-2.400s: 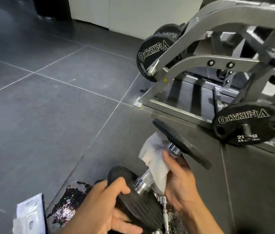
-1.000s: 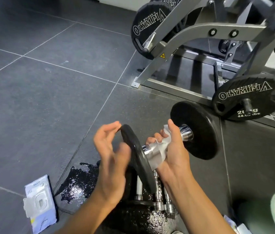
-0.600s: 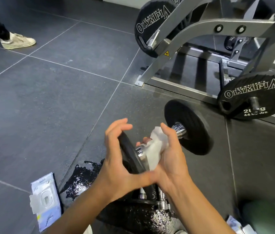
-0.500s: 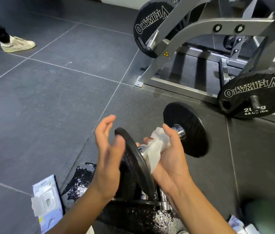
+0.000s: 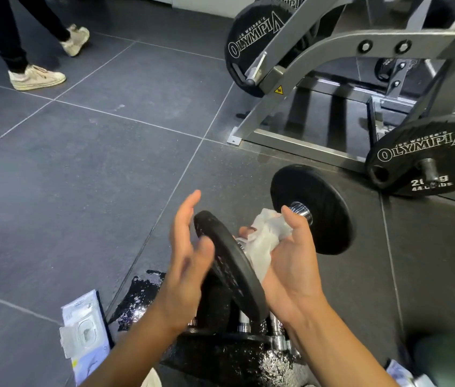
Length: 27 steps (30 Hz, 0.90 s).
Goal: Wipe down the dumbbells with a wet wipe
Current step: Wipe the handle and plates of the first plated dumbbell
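Note:
A dumbbell with two black plates and a chrome handle hangs above the floor, tilted away from me. My right hand grips its handle through a crumpled white wet wipe. The near plate faces my left hand, whose fingers are straight and whose palm lies against the plate's outer face. More chrome-handled dumbbells lie on a black base below my hands, partly hidden by my arms.
A wet wipe packet lies on the floor at lower left beside a shiny black patch. A grey weight machine with Olympia plates stands at the right. A person's legs and shoes are at upper left.
My left hand let go of the near plate's rim and now lies flat against its face. The dumbbell rose and turned in my right hand. A person walked in at upper left.

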Each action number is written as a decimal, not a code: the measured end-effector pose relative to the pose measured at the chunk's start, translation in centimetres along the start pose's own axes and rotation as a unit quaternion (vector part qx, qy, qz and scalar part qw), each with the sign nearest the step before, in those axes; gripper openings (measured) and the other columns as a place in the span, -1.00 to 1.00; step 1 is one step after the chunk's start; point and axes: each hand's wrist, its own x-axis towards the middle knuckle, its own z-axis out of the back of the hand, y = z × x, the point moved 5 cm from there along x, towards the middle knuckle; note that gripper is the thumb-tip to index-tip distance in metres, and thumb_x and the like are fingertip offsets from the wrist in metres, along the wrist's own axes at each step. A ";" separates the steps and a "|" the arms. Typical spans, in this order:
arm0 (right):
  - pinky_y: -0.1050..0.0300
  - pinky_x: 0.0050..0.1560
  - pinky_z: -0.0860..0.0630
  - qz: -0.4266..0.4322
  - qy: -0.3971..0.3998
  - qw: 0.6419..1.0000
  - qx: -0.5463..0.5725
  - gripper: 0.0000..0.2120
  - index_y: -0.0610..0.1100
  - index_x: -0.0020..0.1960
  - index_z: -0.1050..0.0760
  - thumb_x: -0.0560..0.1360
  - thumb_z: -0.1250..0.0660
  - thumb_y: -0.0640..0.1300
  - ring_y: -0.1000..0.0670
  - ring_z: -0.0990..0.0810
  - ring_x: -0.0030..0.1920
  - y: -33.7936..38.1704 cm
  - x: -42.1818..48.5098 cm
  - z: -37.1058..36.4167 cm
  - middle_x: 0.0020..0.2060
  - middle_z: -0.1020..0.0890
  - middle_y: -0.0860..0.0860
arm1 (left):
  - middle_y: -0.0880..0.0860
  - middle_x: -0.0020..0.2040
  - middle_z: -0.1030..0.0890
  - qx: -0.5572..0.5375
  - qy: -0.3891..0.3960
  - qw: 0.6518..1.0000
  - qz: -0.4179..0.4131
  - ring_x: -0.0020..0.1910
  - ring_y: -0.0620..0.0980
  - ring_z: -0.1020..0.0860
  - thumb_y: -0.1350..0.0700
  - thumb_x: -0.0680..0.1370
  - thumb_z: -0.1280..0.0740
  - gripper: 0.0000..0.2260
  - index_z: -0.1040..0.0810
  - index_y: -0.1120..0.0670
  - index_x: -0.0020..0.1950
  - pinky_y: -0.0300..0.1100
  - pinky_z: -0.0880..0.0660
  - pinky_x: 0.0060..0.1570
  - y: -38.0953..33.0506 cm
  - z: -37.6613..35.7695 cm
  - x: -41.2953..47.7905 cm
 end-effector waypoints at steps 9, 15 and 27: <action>-0.06 0.00 -0.46 0.015 0.027 1.000 -0.006 -0.63 -0.14 -0.22 -0.59 0.54 -0.30 0.14 -0.12 -0.54 -0.19 -0.1 0.0 -0.6 -0.24 -0.51 -0.13 | -0.28 0.20 -0.65 -0.104 0.056 0.991 0.063 0.16 -0.16 -0.68 -0.10 0.24 -0.57 -0.15 -0.28 -0.27 0.47 -0.02 -0.66 0.09 -0.7 -0.7 -0.6; -0.10 0.13 -0.46 0.017 0.036 0.999 0.006 -0.62 -0.14 -0.05 -0.51 0.47 -0.44 0.18 -0.14 -0.54 -0.07 -0.1 0.5 0.1 -0.14 -0.53 -0.13 | -0.11 0.64 -0.31 -0.101 -0.027 0.992 0.071 0.62 -0.02 -0.31 -0.56 0.36 -0.38 -0.26 -0.28 -0.47 0.50 0.33 -0.38 0.46 -0.4 0.9 -0.4; -0.21 0.26 -0.28 0.019 0.043 0.999 -0.007 -0.69 -0.08 -0.18 -0.60 0.50 -0.39 0.16 -0.20 -0.46 -0.02 -0.1 0.8 -0.2 -0.18 -0.49 -0.15 | 0.10 0.64 -0.18 -0.056 0.033 0.998 0.013 0.61 -0.16 -0.29 -0.22 0.29 -0.62 -0.06 -0.22 -0.05 0.53 -0.14 -0.45 0.46 -0.9 0.6 0.3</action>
